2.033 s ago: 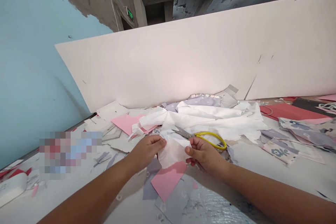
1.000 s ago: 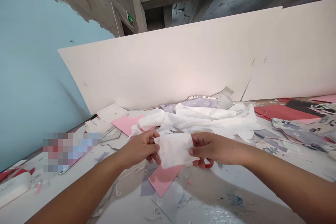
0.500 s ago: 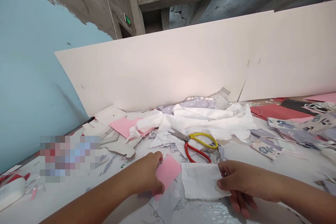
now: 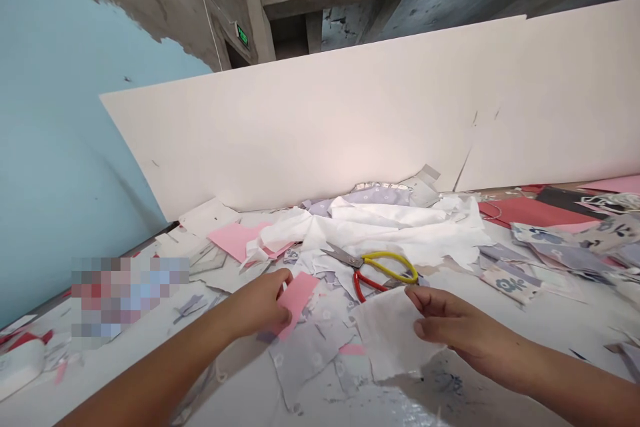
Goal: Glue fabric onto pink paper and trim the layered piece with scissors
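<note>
A pink piece of paper (image 4: 299, 298) is pinched between the thumb and fingers of my left hand (image 4: 265, 303). Between the thumb and fingers of my right hand (image 4: 450, 320) is the edge of a white cloth piece (image 4: 393, 337), which hangs tilted above the table. Just beyond the cloth lie scissors (image 4: 357, 261) with one yellow and one red handle, the red one partly covered by the cloth. Grey-lilac patterned fabric scraps (image 4: 305, 357) lie under and between my hands.
Crumpled white fabric (image 4: 380, 230) spreads behind the scissors, before an upright white board (image 4: 310, 140). Printed fabric pieces (image 4: 513, 283) and red sheets (image 4: 537, 212) lie to the right. Pink paper (image 4: 235, 239) and card scraps (image 4: 207, 217) are at the back left.
My left hand has moved left and slightly up with the pink paper, away from the white cloth. My right hand has raised and tilted the cloth, baring more patterned scraps between them.
</note>
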A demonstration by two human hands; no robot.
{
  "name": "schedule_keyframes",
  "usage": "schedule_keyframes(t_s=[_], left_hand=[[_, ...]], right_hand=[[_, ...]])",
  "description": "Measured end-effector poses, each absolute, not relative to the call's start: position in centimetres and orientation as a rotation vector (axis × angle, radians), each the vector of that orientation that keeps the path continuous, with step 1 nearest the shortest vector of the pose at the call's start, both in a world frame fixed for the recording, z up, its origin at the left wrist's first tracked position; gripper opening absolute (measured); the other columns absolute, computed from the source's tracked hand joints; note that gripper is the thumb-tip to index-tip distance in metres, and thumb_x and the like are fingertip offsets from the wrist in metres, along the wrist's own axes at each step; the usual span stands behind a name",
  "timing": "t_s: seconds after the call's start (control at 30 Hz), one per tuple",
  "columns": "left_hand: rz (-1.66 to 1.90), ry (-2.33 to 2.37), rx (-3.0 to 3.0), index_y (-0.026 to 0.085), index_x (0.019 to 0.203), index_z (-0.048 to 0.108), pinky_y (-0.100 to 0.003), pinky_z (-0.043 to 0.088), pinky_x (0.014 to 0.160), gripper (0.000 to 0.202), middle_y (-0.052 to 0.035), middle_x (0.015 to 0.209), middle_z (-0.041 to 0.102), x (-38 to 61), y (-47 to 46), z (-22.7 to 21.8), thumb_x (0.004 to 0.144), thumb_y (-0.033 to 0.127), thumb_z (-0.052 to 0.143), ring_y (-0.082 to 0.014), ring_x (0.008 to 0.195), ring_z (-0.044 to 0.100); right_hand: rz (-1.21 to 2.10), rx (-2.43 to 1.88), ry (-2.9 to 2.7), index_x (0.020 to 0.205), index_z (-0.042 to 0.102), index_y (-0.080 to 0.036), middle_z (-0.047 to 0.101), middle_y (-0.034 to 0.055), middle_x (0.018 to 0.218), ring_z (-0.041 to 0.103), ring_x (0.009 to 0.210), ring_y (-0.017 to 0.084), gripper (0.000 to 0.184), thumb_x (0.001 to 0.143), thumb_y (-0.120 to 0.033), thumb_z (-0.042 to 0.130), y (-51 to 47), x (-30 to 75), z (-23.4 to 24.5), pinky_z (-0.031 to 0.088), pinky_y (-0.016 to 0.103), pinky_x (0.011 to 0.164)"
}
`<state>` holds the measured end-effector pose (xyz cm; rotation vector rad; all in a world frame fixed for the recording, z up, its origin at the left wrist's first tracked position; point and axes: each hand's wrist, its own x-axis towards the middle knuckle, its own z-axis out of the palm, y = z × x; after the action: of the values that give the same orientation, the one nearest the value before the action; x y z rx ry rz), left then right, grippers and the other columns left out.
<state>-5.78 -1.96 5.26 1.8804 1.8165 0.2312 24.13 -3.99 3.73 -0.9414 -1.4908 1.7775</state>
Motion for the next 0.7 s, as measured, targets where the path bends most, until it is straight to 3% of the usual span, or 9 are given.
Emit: schedule_keyframes(t_s=[0.13, 0.3, 0.43, 0.5, 0.57, 0.63, 0.7], left_hand=[[0.369, 1.782, 1.789, 0.020, 0.070, 0.052, -0.023, 0.026, 0.047, 0.016, 0.0020, 0.062, 0.049, -7.2, -1.4, 6.3, 0.059, 0.032, 0.052, -0.0142, 0.053, 0.045], [0.818, 1.590, 1.560, 0.017, 0.079, 0.058, -0.026, 0.034, 0.053, 0.029, -0.0020, 0.068, 0.059, -7.6, -1.5, 7.5, 0.058, 0.036, 0.057, -0.0192, 0.063, 0.052], [1.089, 1.487, 1.420, 0.014, 0.081, 0.058, -0.027, 0.037, 0.055, 0.036, -0.0063, 0.074, 0.061, -7.2, -1.9, 7.7, 0.058, 0.041, 0.059, -0.0205, 0.067, 0.054], [1.078, 1.461, 1.422, 0.014, 0.078, 0.057, -0.027, 0.037, 0.055, 0.035, -0.0060, 0.073, 0.060, -7.2, -2.3, 7.4, 0.060, 0.044, 0.058, -0.0192, 0.065, 0.054], [0.924, 1.422, 1.487, 0.015, 0.074, 0.057, -0.027, 0.037, 0.055, 0.032, -0.0047, 0.071, 0.059, -7.4, -2.8, 6.9, 0.061, 0.043, 0.058, -0.0179, 0.064, 0.052], [0.695, 1.402, 1.568, 0.015, 0.071, 0.056, -0.026, 0.037, 0.055, 0.027, -0.0026, 0.068, 0.057, -7.7, -3.3, 6.3, 0.061, 0.041, 0.058, -0.0168, 0.062, 0.051], [0.521, 1.433, 1.628, 0.016, 0.068, 0.055, -0.025, 0.035, 0.055, 0.025, -0.0003, 0.064, 0.055, -8.1, -3.5, 5.7, 0.061, 0.040, 0.056, -0.0157, 0.060, 0.049]], right_hand=[[1.836, -0.926, -1.455, 0.066, 0.053, -0.017, 0.053, -0.0027, 0.065, 0.050, 0.061, 0.011, 0.008, 0.060, -0.014, 0.057, -4.3, 22.9, 4.4, 0.036, 0.021, 0.057], [1.980, -0.759, -1.346, 0.062, 0.047, -0.017, 0.048, -0.0036, 0.059, 0.047, 0.055, 0.010, 0.012, 0.054, -0.015, 0.056, -4.2, 20.0, 6.4, 0.036, 0.022, 0.055], [1.950, -0.726, -1.318, 0.072, 0.045, -0.019, 0.050, -0.0020, 0.068, 0.049, 0.062, 0.012, 0.016, 0.058, -0.022, 0.051, -3.6, 17.8, 6.3, 0.040, 0.026, 0.060], [1.748, -0.950, -1.567, 0.067, 0.041, -0.019, 0.049, -0.0014, 0.068, 0.050, 0.064, 0.013, 0.011, 0.063, -0.026, 0.049, -3.4, 17.2, 5.4, 0.041, 0.027, 0.062], [1.239, -1.196, -2.034, 0.062, 0.041, -0.019, 0.050, -0.0008, 0.065, 0.048, 0.062, 0.014, 0.012, 0.066, -0.027, 0.050, -3.6, 17.0, 4.5, 0.039, 0.027, 0.059], [0.868, -1.074, -2.445, 0.064, 0.047, -0.019, 0.056, 0.0019, 0.074, 0.051, 0.069, 0.016, 0.005, 0.068, -0.022, 0.048, -4.0, 17.0, 3.8, 0.039, 0.028, 0.063], [0.703, -0.962, -2.621, 0.073, 0.055, -0.019, 0.060, 0.0045, 0.083, 0.054, 0.080, 0.018, 0.009, 0.070, -0.018, 0.046, -4.5, 17.0, 3.4, 0.040, 0.028, 0.070]])
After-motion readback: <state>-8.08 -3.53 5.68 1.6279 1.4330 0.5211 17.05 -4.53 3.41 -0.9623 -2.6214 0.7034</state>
